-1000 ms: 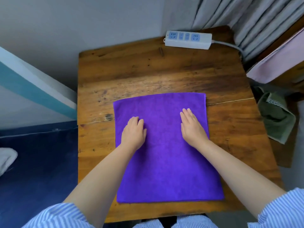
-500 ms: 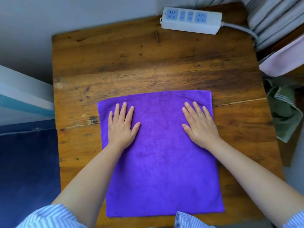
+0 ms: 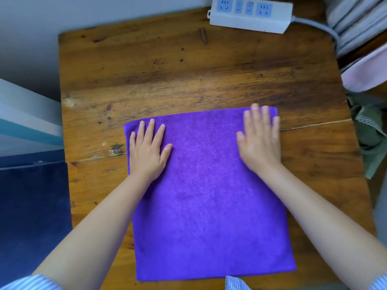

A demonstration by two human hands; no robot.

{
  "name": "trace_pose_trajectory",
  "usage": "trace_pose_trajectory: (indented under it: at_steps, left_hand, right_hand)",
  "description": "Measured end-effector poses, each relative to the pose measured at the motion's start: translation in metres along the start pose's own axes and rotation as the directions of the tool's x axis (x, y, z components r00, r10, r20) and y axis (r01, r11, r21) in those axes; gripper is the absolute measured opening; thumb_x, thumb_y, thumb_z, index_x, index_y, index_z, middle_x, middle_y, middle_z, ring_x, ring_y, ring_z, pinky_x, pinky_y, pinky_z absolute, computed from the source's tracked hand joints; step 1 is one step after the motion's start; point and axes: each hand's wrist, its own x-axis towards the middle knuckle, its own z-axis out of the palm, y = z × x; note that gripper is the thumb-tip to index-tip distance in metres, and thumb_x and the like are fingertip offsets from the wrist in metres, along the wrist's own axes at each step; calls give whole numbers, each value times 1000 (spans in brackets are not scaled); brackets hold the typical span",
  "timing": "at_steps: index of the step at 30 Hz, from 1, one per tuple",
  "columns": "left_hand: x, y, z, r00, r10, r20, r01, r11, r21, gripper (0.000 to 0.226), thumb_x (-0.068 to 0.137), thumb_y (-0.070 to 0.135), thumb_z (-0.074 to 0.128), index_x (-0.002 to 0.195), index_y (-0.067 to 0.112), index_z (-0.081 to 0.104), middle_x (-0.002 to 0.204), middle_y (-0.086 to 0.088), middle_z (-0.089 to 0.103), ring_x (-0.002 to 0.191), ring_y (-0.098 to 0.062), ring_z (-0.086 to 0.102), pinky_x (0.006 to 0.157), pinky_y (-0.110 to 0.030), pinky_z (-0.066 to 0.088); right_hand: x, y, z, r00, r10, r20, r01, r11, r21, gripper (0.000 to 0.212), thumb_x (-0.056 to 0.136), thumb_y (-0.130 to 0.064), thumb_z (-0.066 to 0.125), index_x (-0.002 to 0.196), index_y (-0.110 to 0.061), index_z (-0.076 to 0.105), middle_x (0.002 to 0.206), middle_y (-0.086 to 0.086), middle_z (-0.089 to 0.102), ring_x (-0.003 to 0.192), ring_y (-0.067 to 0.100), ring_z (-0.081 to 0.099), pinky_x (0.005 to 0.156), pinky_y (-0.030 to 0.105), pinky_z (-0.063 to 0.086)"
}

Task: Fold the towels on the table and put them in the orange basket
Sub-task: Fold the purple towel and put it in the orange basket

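A purple towel (image 3: 209, 195) lies spread flat on a wooden table (image 3: 178, 70), seen from above by the person doing the work; every place here is given relative to that towel. Off the table to the towel's left are a pale wall and dark blue floor. On the towel's far left corner rests the left hand (image 3: 147, 148), palm down, fingers straight and slightly spread, gripping nothing. On the far right corner rests the right hand (image 3: 259, 139), also flat with fingers straight, its fingertips at the far edge; it is blurred, so finer detail cannot be told. Beyond the towel, at the table's back edge, sits a white power strip (image 3: 250, 14) with its cord running right. Right of the towel, off the table, hang a pink cloth (image 3: 366, 70) and a green cloth (image 3: 370, 139). No orange basket is in view. The towel looks smoothed and ready for its first fold. The likely risks: flat palms may drag the whole towel across the wood rather than lift its corners, giving a skewed fold; uneven corners would leave a lopsided bundle; and with the basket unseen, carrying the towel there could let it fall open.
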Motion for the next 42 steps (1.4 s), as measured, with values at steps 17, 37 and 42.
trace_pose_trajectory:
  at_steps: [17, 37, 42]
  left_hand:
    - [33, -43, -12, 999, 49, 7, -49, 999, 18, 49, 96, 25, 40, 143, 18, 29, 155, -4, 20, 144, -24, 10, 114, -46, 4]
    - [-15, -31, -70, 981, 23, -191, 1, 993, 121, 20, 86, 3, 50, 100, -1, 63, 100, -23, 61, 96, -39, 50, 74, -43, 41]
    - [-73, -40, -72, 942, 232, -242, -205, 970, 134, 6, 78, -6, 62, 83, -7, 65, 79, -27, 62, 78, -42, 57, 60, -45, 46]
  right_hand:
    - [40, 47, -18, 986, -53, 160, 62, 997, -53, 56, 97, -26, 31, 146, -14, 10, 156, 3, 11, 144, 20, 3, 115, 45, -4]
    - [20, 41, -81, 978, -185, 97, 173, 978, 115, 9, 74, 2, 55, 80, -1, 61, 90, 18, 62, 79, 26, 50, 66, 27, 35]
    - [-38, 48, -89, 978, -207, -41, 210, 967, 141, 9, 68, 7, 58, 74, 2, 61, 83, 21, 62, 82, 32, 55, 68, 28, 37]
